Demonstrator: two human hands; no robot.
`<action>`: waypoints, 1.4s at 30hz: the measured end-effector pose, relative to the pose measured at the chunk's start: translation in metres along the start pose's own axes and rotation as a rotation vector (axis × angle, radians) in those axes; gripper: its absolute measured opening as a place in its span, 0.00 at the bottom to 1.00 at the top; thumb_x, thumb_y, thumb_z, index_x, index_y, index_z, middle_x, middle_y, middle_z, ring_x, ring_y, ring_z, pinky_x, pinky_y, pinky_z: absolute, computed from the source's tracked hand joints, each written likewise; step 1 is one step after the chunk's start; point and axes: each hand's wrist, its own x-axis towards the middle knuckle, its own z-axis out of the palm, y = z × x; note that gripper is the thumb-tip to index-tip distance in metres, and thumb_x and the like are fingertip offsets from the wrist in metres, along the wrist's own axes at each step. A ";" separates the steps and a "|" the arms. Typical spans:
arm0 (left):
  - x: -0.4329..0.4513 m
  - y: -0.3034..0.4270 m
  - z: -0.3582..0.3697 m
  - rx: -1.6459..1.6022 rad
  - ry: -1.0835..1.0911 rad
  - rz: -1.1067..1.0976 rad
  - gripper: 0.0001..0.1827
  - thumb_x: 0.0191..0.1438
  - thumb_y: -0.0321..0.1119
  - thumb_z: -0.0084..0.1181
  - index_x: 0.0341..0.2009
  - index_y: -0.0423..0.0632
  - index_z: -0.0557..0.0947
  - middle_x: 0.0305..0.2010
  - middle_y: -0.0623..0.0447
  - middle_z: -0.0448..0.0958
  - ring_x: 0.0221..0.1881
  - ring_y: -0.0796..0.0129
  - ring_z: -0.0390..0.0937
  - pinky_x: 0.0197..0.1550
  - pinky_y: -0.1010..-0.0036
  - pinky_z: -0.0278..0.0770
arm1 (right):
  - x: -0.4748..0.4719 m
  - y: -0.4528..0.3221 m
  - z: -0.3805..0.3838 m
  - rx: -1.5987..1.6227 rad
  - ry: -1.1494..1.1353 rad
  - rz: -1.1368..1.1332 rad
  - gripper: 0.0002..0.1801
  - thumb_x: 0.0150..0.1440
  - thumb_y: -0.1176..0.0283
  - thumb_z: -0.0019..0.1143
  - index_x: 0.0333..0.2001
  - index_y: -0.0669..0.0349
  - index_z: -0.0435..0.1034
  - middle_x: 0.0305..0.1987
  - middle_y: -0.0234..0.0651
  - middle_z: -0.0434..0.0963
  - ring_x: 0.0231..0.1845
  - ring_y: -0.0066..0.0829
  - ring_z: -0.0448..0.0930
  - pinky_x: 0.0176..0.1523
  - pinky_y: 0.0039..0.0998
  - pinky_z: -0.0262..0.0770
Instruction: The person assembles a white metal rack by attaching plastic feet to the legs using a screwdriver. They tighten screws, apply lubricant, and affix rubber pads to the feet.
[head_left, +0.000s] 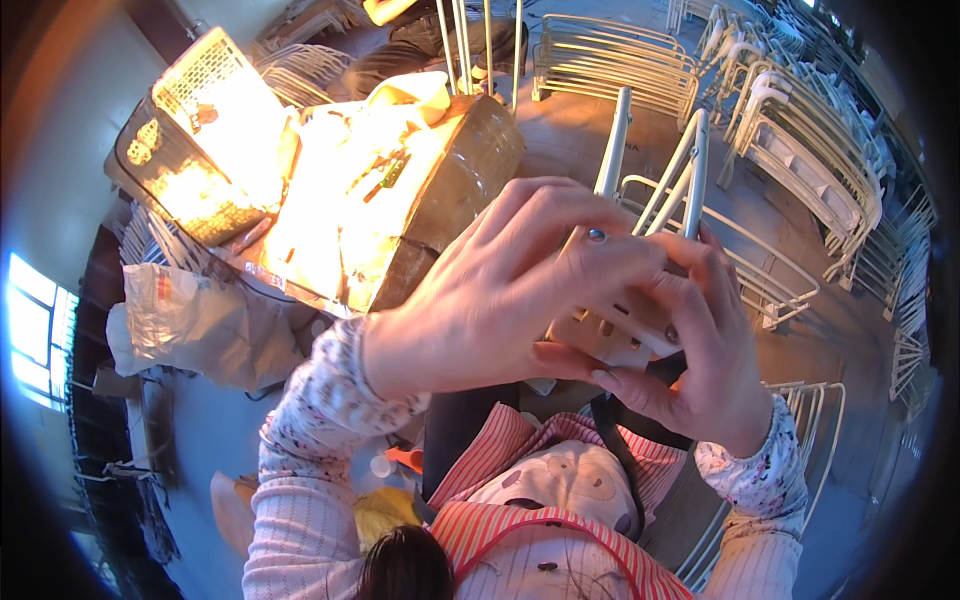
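Both my hands are on a pale bracket-like part (600, 330) with slots and rivets, at the lower end of a cream metal tube frame (679, 180). My left hand (495, 292) reaches across from the left, its fingers curled over the upper side of the part and its thumb at the lower edge. My right hand (697, 337) grips the right side, with its thumb below. A round metal fastener (597, 235) shows near my left fingers. The fingers hide much of the part, and my left hand is slightly blurred.
At left, a brightly lit cardboard-covered work surface (367, 247) bears small parts, beside plastic baskets (150, 172). A white sack (202, 322) stands below. Stacked tube frames (615, 64) fill the back and right (817, 172). A person (427, 37) is beyond the work surface.
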 end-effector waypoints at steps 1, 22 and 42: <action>0.003 0.000 -0.005 -0.076 -0.063 -0.108 0.47 0.33 0.43 0.79 0.60 0.42 0.74 0.60 0.44 0.71 0.60 0.50 0.68 0.60 0.57 0.69 | -0.001 -0.001 0.002 -0.030 0.000 -0.021 0.38 0.52 0.49 0.65 0.59 0.61 0.65 0.56 0.47 0.68 0.56 0.50 0.72 0.66 0.59 0.58; -0.012 0.008 -0.016 0.049 -0.091 -0.280 0.44 0.30 0.46 0.81 0.49 0.39 0.72 0.47 0.45 0.73 0.51 0.49 0.69 0.52 0.61 0.72 | 0.041 0.022 -0.007 0.102 -0.233 -0.269 0.48 0.45 0.43 0.69 0.58 0.66 0.62 0.55 0.50 0.73 0.59 0.52 0.74 0.70 0.64 0.53; -0.004 0.014 -0.014 0.259 -0.184 -0.337 0.30 0.31 0.45 0.66 0.32 0.29 0.78 0.39 0.40 0.74 0.45 0.51 0.69 0.53 0.69 0.70 | 0.079 0.008 -0.020 -0.076 -0.425 -0.301 0.46 0.33 0.49 0.73 0.50 0.70 0.67 0.48 0.50 0.76 0.53 0.51 0.78 0.67 0.60 0.61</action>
